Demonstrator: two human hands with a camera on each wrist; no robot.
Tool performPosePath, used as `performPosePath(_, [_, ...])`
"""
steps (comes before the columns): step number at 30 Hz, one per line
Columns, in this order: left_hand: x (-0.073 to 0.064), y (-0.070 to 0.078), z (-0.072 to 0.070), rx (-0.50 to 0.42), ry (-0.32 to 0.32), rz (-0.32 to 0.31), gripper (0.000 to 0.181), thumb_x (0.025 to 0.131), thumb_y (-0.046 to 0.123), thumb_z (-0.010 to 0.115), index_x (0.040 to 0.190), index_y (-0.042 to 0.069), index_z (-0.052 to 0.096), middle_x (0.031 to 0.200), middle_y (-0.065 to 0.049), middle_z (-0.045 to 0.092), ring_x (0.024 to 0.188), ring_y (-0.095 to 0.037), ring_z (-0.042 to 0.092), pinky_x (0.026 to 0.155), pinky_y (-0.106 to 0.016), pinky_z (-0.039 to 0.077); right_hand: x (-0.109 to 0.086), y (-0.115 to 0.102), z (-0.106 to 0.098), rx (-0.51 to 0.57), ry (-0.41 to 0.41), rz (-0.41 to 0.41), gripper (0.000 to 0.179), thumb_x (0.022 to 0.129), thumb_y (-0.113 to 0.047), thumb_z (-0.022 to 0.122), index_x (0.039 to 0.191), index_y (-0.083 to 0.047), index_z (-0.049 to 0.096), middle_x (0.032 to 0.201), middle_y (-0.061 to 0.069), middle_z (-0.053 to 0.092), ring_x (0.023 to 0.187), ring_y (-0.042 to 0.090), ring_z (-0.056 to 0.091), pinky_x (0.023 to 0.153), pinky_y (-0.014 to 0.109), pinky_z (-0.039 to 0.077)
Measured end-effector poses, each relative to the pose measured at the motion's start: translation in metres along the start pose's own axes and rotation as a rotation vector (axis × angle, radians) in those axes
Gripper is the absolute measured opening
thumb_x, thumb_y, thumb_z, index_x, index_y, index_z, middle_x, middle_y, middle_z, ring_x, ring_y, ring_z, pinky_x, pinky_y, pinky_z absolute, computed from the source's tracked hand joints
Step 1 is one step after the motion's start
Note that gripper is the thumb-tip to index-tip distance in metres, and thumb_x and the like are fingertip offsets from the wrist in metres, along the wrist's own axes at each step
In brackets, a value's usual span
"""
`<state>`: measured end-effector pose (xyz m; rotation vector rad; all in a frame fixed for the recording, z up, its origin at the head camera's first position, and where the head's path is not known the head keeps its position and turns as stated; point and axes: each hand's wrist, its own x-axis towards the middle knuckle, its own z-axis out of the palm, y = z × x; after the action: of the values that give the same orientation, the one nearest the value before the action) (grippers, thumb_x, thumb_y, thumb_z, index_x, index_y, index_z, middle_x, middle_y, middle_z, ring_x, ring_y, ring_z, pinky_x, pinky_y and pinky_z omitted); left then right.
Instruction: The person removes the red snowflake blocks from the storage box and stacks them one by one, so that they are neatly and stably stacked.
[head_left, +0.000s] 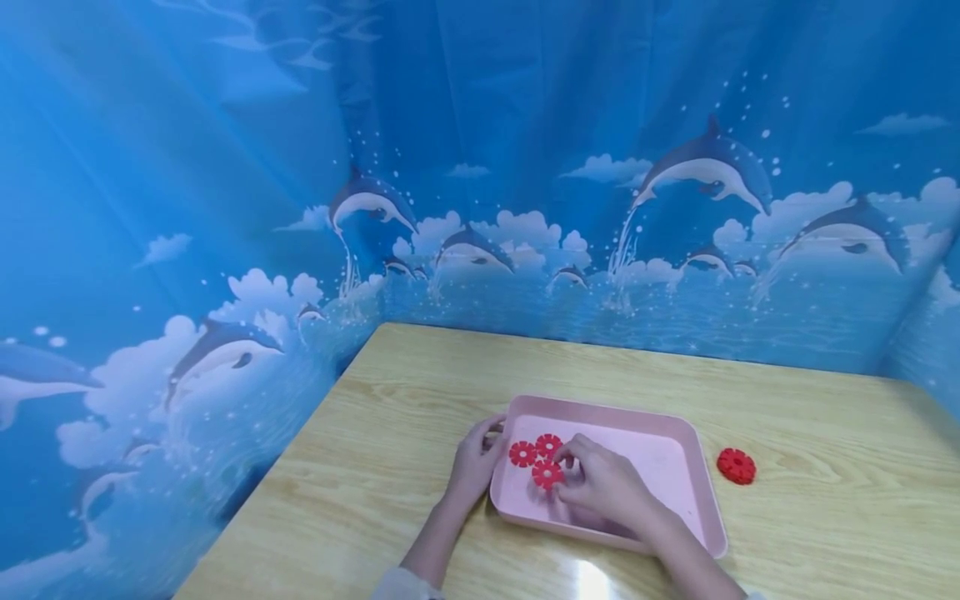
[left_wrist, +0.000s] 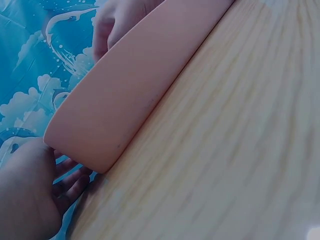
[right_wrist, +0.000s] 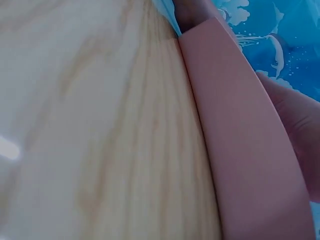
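A pink rectangular tray (head_left: 600,537) lies on the wooden table. Inside its left part are red notched plastic discs, two of them side by side, a left disc (head_left: 522,454) and an upper disc (head_left: 549,445). My right hand (head_left: 603,483) reaches over the near wall and pinches a third red notched disc (head_left: 547,475) by its right edge, close beside the other two. Against the outside of the tray's left end rests my left hand (head_left: 472,462), its fingers (left_wrist: 72,182) loosely bent around the corner. The discs are hidden behind the tray wall in both wrist views.
A small pile of red notched discs (head_left: 737,466) lies on the table (head_left: 832,467) to the right of the tray. Behind and to the left hangs a blue curtain (head_left: 510,100) printed with dolphins and clouds.
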<state>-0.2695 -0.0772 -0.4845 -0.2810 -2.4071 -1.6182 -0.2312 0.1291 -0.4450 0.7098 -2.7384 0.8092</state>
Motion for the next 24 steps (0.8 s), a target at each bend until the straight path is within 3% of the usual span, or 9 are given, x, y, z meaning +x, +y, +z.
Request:
performPosePath(10, [0.0, -0.003, 0.0, -0.008, -0.001, -0.007, 0.031, 0.091, 0.014, 0.058, 0.121, 0.006, 0.058, 0.105, -0.009, 0.06, 0.086, -0.02, 0.059, 0.076, -0.027, 0.05, -0.018, 0.013, -0.035, 0.038, 0.048, 0.064, 0.03, 0.068, -0.015, 0.072, 0.095, -0.018, 0.061, 0.08, -0.011, 0.05, 0.065, 0.005, 0.044, 0.047, 0.019, 0.039])
performPosePath(16, [0.0, -0.004, 0.0, -0.01, -0.002, 0.011, 0.032, 0.091, 0.015, 0.058, 0.12, 0.005, 0.057, 0.105, -0.01, 0.06, 0.087, -0.021, 0.059, 0.076, -0.027, 0.051, -0.028, 0.024, -0.056, 0.0, 0.111, 0.057, 0.03, 0.069, -0.016, 0.077, 0.094, -0.017, 0.061, 0.076, -0.008, 0.05, 0.065, 0.007, 0.045, 0.048, 0.02, 0.039])
performPosePath(24, [0.0, -0.002, 0.0, -0.007, -0.006, 0.007, 0.032, 0.091, 0.018, 0.057, 0.121, 0.004, 0.057, 0.105, -0.01, 0.06, 0.088, -0.021, 0.059, 0.077, -0.028, 0.051, -0.042, 0.036, -0.083, -0.055, 0.138, 0.135, 0.032, 0.069, -0.016, 0.076, 0.098, -0.013, 0.062, 0.079, -0.008, 0.049, 0.065, 0.008, 0.044, 0.043, 0.021, 0.036])
